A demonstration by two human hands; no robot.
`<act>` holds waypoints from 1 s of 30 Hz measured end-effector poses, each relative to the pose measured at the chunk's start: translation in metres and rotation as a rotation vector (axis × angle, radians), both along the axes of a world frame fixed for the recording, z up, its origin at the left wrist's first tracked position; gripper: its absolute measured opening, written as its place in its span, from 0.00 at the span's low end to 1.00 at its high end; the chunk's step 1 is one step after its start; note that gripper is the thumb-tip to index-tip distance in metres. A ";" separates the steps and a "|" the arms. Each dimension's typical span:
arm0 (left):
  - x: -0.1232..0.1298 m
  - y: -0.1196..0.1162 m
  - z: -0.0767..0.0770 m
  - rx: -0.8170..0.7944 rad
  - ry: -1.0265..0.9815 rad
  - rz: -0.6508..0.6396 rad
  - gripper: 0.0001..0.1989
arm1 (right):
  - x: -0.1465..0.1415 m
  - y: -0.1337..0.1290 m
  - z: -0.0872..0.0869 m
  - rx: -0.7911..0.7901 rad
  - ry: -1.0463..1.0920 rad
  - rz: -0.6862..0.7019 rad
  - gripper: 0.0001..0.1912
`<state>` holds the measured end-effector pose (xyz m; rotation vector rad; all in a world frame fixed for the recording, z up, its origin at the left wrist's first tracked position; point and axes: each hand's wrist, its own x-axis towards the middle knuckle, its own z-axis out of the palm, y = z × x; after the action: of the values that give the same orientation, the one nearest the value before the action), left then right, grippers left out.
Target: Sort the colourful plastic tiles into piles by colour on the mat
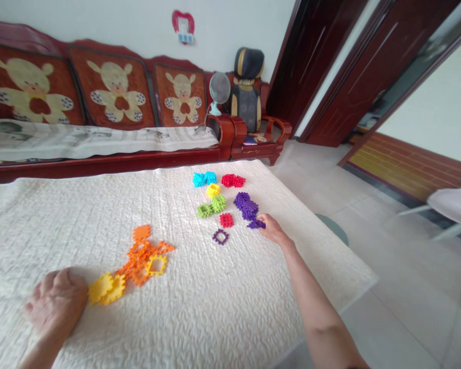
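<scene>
Mostly, colours appear grouped; a red tile [226, 220] and purple frame [215, 237] are seen apart, yellow tiles [100, 288] mixed with orange tiles [142, 232]. Beside the purple pile [248, 206], a purple tile [255, 224] is pinched by the right hand [272, 229]; the left hand [58, 296] cannot be read.

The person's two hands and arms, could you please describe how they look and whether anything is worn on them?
The left hand and right hand are both gloveless; no watch or bracelet shows at either wrist, and the forearms are bare.

Home living room with bear cushions [119, 97], sofa [157, 158]
</scene>
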<state>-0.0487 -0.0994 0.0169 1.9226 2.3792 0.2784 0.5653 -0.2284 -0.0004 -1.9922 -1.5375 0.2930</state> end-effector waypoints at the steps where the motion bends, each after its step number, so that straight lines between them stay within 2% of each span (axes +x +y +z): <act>1: 0.001 0.000 0.001 -0.005 -0.001 0.008 0.26 | -0.002 -0.002 0.004 0.011 -0.024 -0.002 0.20; 5: 0.006 -0.005 0.002 0.076 -0.065 0.014 0.23 | -0.024 -0.016 0.013 0.172 -0.133 -0.060 0.24; 8: 0.008 -0.007 -0.001 0.120 -0.064 0.008 0.21 | -0.059 -0.022 0.004 0.260 -0.099 -0.074 0.21; 13: 0.003 -0.006 -0.006 0.141 -0.065 0.009 0.21 | -0.130 -0.011 -0.014 0.206 0.022 -0.043 0.17; 16: -0.005 -0.006 -0.007 0.116 -0.066 -0.057 0.21 | -0.156 0.001 -0.017 0.148 0.003 -0.114 0.20; 19: -0.012 -0.008 -0.006 0.097 -0.060 -0.134 0.21 | -0.170 0.008 -0.015 0.070 -0.084 -0.193 0.23; 22: -0.014 -0.010 -0.006 0.122 -0.054 -0.155 0.21 | -0.181 0.009 -0.014 0.022 -0.170 -0.222 0.24; 27: -0.012 -0.015 -0.003 0.151 -0.045 -0.154 0.20 | -0.190 0.008 -0.017 0.056 -0.206 -0.266 0.21; 30: -0.014 -0.018 0.000 0.163 -0.043 -0.201 0.22 | -0.186 0.006 -0.018 0.063 -0.190 -0.246 0.21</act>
<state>-0.0623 -0.1177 0.0173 2.1819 2.1760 0.5077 0.3796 -0.2219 -0.0180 -2.1820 -1.3736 -0.0447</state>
